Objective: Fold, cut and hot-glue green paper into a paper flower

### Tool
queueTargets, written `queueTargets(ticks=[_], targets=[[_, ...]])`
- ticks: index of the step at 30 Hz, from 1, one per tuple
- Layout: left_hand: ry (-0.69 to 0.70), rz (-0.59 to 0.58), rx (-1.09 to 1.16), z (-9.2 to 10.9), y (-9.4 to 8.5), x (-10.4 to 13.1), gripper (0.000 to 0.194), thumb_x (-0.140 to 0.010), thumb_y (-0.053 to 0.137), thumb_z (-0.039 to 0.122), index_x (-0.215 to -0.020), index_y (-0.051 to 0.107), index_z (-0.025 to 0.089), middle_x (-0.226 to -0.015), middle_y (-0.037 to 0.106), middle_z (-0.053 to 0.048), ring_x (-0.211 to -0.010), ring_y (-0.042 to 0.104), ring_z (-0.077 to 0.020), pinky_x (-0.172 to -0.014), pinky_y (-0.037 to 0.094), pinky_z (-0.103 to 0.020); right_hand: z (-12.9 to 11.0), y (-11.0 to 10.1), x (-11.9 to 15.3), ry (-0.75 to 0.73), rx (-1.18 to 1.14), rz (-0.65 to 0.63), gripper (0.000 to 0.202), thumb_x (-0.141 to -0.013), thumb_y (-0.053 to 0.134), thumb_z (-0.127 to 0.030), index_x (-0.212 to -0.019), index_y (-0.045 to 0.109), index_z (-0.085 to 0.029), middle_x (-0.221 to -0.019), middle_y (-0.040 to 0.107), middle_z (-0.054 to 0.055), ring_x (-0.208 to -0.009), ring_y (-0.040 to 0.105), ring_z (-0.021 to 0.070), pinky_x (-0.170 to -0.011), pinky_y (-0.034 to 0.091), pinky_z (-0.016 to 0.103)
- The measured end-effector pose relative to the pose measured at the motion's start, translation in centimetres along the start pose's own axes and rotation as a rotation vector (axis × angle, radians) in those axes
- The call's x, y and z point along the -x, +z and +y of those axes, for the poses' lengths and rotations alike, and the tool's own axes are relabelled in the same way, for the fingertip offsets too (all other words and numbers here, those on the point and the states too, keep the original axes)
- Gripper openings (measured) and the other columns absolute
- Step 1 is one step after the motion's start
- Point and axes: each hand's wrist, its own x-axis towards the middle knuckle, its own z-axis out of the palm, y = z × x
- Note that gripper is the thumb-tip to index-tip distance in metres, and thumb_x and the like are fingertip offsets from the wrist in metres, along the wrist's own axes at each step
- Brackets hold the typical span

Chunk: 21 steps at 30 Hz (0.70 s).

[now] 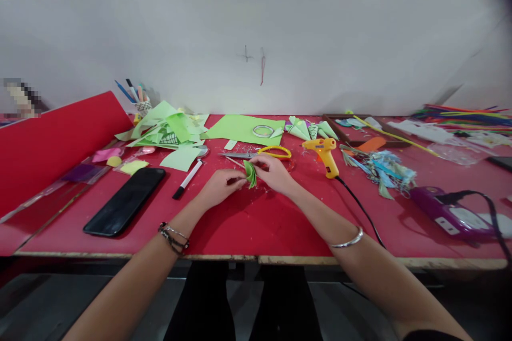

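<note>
Left hand (224, 186) and right hand (274, 173) both pinch the paper (250, 175), directly between their fingertips and about equally near, its long axis crossing the line joining them. Beyond the fingers: scissors (276, 152); rightward, glue gun (328, 159); underneath, red table (260, 226); farther ahead, wall (180, 48).

Paper piece (250, 175): is sitting between left hand (222, 187) and right hand (274, 173)
Phone (125, 202): is lying near left on the table (256, 234)
Glue gun (328, 160): is resting right of the scissors (247, 155)
</note>
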Motion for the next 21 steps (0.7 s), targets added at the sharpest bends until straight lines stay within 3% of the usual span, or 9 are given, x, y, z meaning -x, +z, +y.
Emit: queueTargets(ticks=[9, 14, 21], targets=[[0.107, 0.134, -0.056, -0.38, -0.09, -0.11, 0.019, -0.079, 0.049, 0.028, -0.079, 0.064, 0.016, -0.081, 0.064, -0.004, -0.074, 0.055, -0.0127, -0.068, 0.042, -0.024, -0.24, -0.07, -0.01, 0.085, -0.201, -0.135, 0.016, -0.075, 0.045, -0.015, -0.08, 0.06, -0.017, -0.078, 0.061, 0.002, -0.075, 0.056, 0.0115, -0.072, 0.044, 0.027], [0.053, 0.184, -0.064, -0.49, -0.14, -0.11, 0.017, -0.078, 0.049, 0.025, -0.081, 0.063, 0.015, -0.08, 0.064, -0.005, -0.074, 0.056, -0.0136, -0.07, 0.042, -0.026, -0.47, -0.15, -0.03, 0.14, -0.324, -0.168, 0.012, -0.075, 0.046, -0.016, -0.073, 0.057, -0.016, -0.068, 0.057, 0.0, -0.066, 0.054, 0.0097, -0.066, 0.044, 0.024], [-0.005, 0.225, -0.071, -0.33, -0.29, -0.1, 0.019, -0.079, 0.046, 0.026, -0.077, 0.062, 0.015, -0.075, 0.064, -0.004, -0.067, 0.055, -0.0128, -0.062, 0.041, -0.023, -1.0, -0.22, 0.04, 0.129, -0.341, -0.235, 0.011, -0.075, 0.045, -0.014, -0.072, 0.055, -0.015, -0.071, 0.056, 0.0, -0.067, 0.052, 0.0092, -0.068, 0.042, 0.024]])
